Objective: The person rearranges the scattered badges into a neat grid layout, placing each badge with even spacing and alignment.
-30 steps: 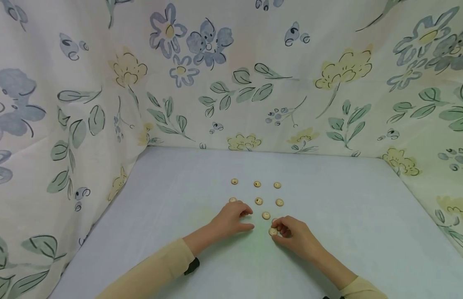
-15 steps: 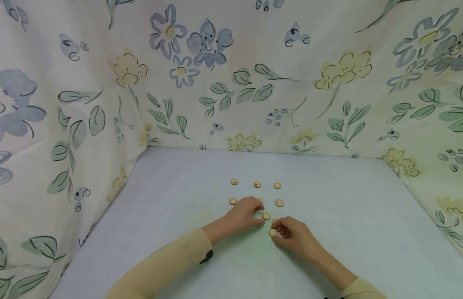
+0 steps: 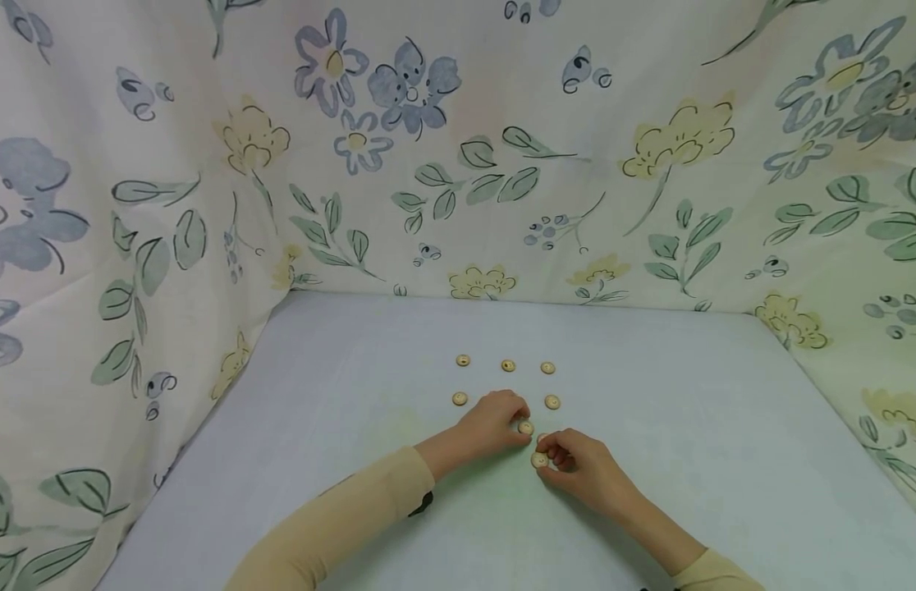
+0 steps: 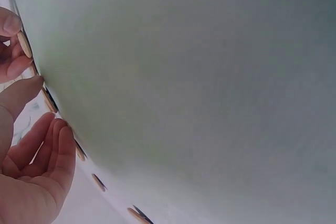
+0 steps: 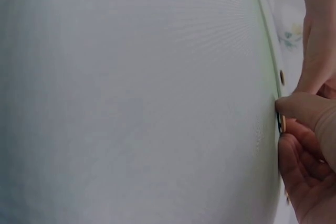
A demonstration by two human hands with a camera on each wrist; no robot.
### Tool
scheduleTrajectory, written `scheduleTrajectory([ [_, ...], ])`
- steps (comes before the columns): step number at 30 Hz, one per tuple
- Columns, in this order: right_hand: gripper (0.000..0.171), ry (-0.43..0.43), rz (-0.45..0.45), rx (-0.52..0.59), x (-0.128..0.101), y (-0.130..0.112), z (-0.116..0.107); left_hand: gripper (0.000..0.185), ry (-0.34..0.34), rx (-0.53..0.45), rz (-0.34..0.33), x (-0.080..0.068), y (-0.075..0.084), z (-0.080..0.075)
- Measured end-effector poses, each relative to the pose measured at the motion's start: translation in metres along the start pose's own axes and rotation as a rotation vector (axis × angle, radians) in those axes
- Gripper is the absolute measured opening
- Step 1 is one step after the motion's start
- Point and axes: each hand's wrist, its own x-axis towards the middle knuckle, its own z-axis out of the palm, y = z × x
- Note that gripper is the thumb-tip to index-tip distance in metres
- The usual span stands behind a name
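Several round, pale wooden buttons lie on the pale table. My left hand [image 3: 495,423] reaches in from the left and pinches one button [image 3: 526,428] by its edges, between thumb and fingertips. In the left wrist view this button [image 4: 50,101] shows between the thumb and the fingers. Closer to me, my right hand [image 3: 587,468] pinches another button [image 3: 539,460] between thumb and curled fingers; the right wrist view shows that button [image 5: 283,124] edge-on. Just beyond it, a further button [image 3: 542,437] is partly covered by the right hand's fingers.
Beyond the hands, a back row holds a left button [image 3: 463,360], a middle button [image 3: 508,365] and a right button [image 3: 548,368]. Nearer are a left button [image 3: 460,399] and a right button [image 3: 552,402]. A flowered curtain [image 3: 458,238] borders the pale table [image 3: 340,361].
My left hand has moved right, from beside the left button to the one near the right hand, and its fingers have come around it. It now hides the middle button. The right hand stays put.
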Motion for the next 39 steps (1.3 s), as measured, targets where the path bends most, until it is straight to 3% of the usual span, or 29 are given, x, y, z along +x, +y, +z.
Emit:
scheduleTrajectory([
  [19, 0.025, -0.010, 0.004, -0.014, 0.002, -0.003, 0.000, 0.013, -0.045, -0.053, -0.044, 0.003, 0.001, -0.006],
  [31, 0.025, -0.006, 0.004, -0.019, 0.004, -0.004, 0.000, 0.012, -0.027, -0.110, -0.083, 0.001, 0.001, -0.005],
  [39, 0.026, 0.007, -0.012, -0.016, 0.001, -0.003, 0.000, 0.012, 0.005, -0.103, -0.050, -0.008, 0.000, -0.007],
])
